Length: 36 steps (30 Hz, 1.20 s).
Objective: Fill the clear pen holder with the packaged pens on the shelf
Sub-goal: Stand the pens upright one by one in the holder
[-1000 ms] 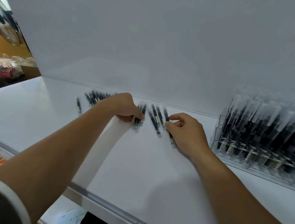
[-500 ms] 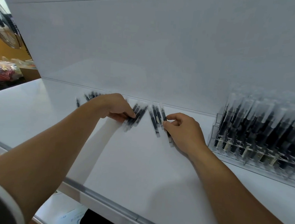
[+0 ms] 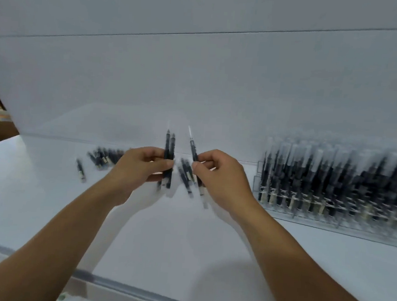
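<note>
My left hand [image 3: 141,167] grips a small bunch of packaged black pens [image 3: 168,152], held upright above the white shelf [image 3: 162,237]. My right hand [image 3: 219,175] pinches a single packaged pen [image 3: 193,147], also upright, just right of the bunch. A few more packaged pens [image 3: 186,173] lie on the shelf between the hands. The clear pen holder [image 3: 330,208] stands at the right, packed with several upright packaged pens.
A loose pile of packaged pens [image 3: 104,157] lies at the back left, with one stray pen [image 3: 81,170] in front of it. The white back wall [image 3: 198,79] rises behind the shelf. The shelf's grey front edge [image 3: 120,284] runs below my arms.
Both hands have lifted off the shelf, raising their pens from lying flat to upright. The camera view has shifted a little to the left.
</note>
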{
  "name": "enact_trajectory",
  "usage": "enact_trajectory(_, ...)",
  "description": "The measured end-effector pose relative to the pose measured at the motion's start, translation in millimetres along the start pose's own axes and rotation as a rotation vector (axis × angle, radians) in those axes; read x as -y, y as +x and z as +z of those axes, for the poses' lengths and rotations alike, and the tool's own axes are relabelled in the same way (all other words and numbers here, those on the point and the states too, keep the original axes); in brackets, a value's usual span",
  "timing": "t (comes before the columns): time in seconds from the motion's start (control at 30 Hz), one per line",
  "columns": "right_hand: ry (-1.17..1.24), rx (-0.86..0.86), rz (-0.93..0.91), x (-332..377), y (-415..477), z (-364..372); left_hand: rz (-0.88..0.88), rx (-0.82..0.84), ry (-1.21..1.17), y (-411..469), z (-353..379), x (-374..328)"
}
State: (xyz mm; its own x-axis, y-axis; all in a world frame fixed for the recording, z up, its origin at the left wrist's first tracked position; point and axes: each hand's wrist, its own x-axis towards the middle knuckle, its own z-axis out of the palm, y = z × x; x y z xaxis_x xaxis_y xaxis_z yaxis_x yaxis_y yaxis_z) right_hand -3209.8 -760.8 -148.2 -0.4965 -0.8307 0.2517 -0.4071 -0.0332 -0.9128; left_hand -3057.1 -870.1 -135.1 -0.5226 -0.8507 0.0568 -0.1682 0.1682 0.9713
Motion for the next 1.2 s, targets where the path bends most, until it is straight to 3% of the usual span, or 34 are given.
enact_trajectory(0.27,0.025,-0.087,-0.048,-1.2,-42.5,-76.3,0.118,0.16,-0.2,-35.4,72.9,-14.7)
enact_trajectory(0.53,-0.031,-0.315,-0.029,-13.2,-85.3,-165.0,0.275,0.362,-0.265,-51.8,166.5,-36.2)
enact_trajectory(0.77,-0.101,-0.502,-0.049,-13.1,-87.9,-220.0,0.31,0.406,-0.296,-57.1,221.2,-43.1)
enact_trajectory(0.93,-0.247,-0.52,-0.05,-20.3,-81.4,-232.0,0.282,0.399,-0.382,-60.8,228.5,-21.5)
enact_trajectory(1.2,-0.488,-0.458,-0.03,-33.9,-67.7,-227.7,0.322,0.433,-0.326,-60.8,231.7,-14.5)
